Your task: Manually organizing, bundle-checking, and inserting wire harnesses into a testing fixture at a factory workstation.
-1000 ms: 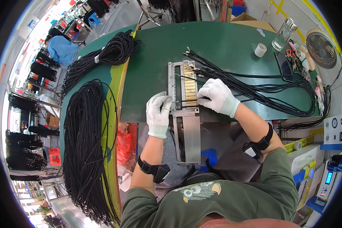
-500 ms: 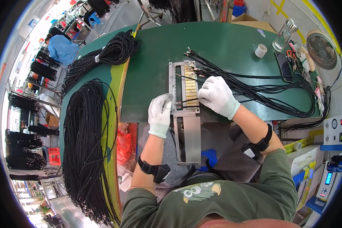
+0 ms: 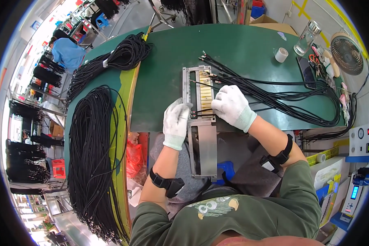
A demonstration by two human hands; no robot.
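Observation:
A metal fixture (image 3: 185,88) with a row of yellow slotted blocks (image 3: 206,92) lies on the green table, its plain metal plate (image 3: 207,149) jutting past the near edge. Both my hands wear white gloves. My left hand (image 3: 176,121) is at the fixture's left rail, fingers bent together; what they pinch is hidden. Close to those fingertips lies the end of a black cable (image 3: 201,111), crossing the lower slots. Over the right side, my right hand (image 3: 231,105) is closed around that cable. Several more black cables (image 3: 270,92) fan out to the right, some ends resting on the fixture's upper part.
Big bundles of black cable (image 3: 96,151) lie left, beyond a yellow-green strip (image 3: 127,94). At the far right stand a tape roll (image 3: 281,55), a glass bottle (image 3: 307,39), a phone (image 3: 306,73) and a fan (image 3: 346,53). A person in blue (image 3: 67,53) sits far left.
My left hand has shifted slightly right, closer to the cable's end. My right hand has moved a little left and down along the fixture.

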